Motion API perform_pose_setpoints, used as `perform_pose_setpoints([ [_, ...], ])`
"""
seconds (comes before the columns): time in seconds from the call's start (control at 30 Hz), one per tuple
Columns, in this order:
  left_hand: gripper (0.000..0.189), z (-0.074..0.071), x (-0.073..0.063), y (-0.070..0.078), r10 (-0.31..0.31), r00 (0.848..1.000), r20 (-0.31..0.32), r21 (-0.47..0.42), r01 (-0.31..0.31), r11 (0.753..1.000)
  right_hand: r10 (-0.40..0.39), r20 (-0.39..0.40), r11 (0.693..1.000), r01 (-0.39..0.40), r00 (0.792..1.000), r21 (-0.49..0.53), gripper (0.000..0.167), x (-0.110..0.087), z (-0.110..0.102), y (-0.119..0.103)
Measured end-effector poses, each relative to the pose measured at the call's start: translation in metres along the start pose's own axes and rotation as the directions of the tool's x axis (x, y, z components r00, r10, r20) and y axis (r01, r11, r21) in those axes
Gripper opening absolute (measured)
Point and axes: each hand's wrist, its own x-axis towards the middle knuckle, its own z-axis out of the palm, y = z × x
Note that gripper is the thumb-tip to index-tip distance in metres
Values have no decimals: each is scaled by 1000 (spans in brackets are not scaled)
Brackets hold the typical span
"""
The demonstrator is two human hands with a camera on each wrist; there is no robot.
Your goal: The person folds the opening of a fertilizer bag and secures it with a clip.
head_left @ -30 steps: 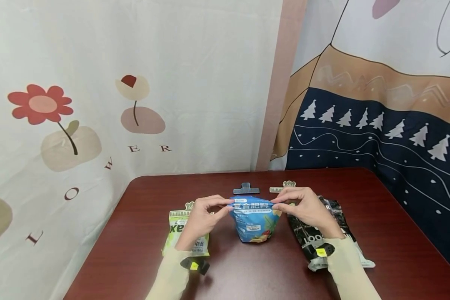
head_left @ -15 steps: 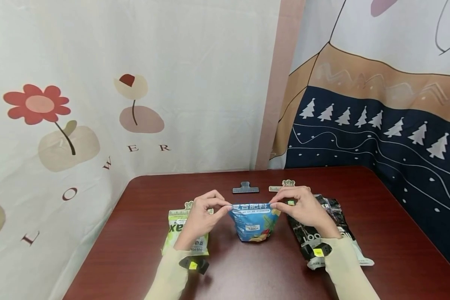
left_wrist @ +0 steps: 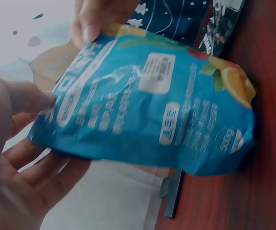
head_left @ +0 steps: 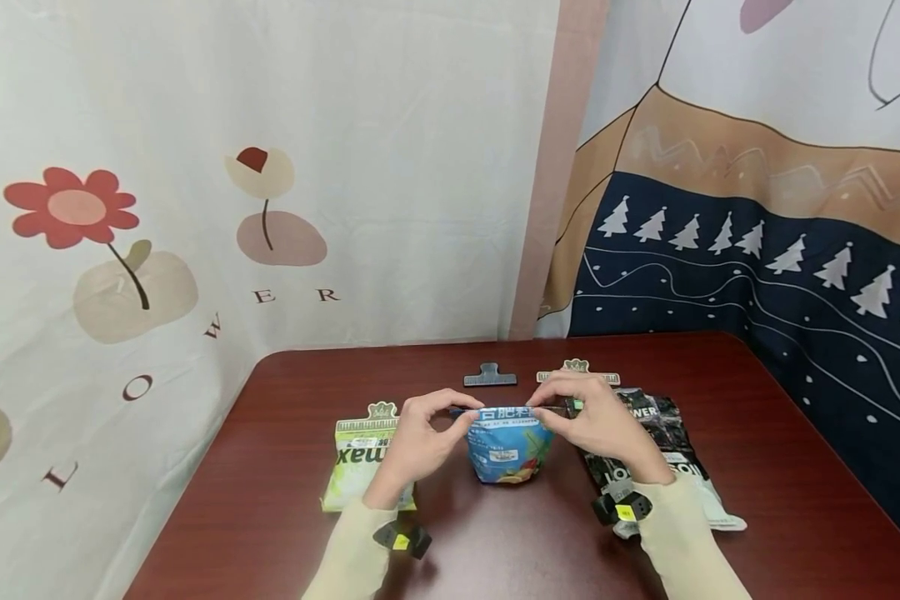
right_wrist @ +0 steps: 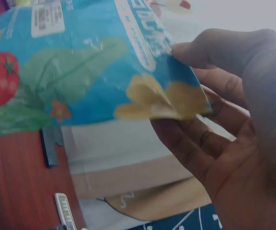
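Observation:
A blue plastic pouch [head_left: 508,450] with white lettering and fruit and vegetable pictures stands upright on the table between the hands. My left hand [head_left: 423,433] pinches one end of its top edge, thumb on the near face and fingers behind. At the other end, my right hand [head_left: 596,417] pinches the same edge in a like way. The top of the pouch is folded over away from me, so part of the lettering is hidden. In the left wrist view, a barcode sticker [left_wrist: 158,72] shows on the pouch's near face.
Behind the pouch lie a dark clip [head_left: 490,375] and a cream clip [head_left: 577,377]. To the left is a green bag [head_left: 352,471] with a cream clip [head_left: 367,423] on its top. A black bag [head_left: 663,425] lies under the right forearm, on the red-brown table [head_left: 270,450].
The pouch's top has been folded back and down, hiding some lettering. Both hands have shifted inward along the top edge, closer together, still pinching it.

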Motion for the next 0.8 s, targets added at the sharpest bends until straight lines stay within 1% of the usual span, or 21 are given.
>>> perform_pose_setpoints([
  [0.13,7,9,2,8,13,999,-40,74,-10,997,-39,-13,999,39,999,-13,17,3,7,-5],
  [0.2,7,14,2,11,26,998,-55,93,-20,995,-65,-24,998,65,998,-15,16,5,12,-6],
  [0.37,9,23,2,14,52,996,-66,83,-46,995,-126,-56,992,126,990,0,12,7,23,-10],
  [0.43,8,25,1,13,62,996,-69,75,-56,996,-130,-60,991,131,990,12,11,7,26,-12],
  [0.57,7,26,0,12,66,995,-71,73,-60,996,-122,-68,992,124,990,32,12,7,29,-13],
  [0.63,6,27,-1,11,68,995,-71,78,-62,995,-134,-78,990,137,988,37,13,7,29,-13],
  [0.8,6,28,-2,10,116,990,-78,105,-107,989,-181,-101,982,185,978,37,14,7,32,-12],
])
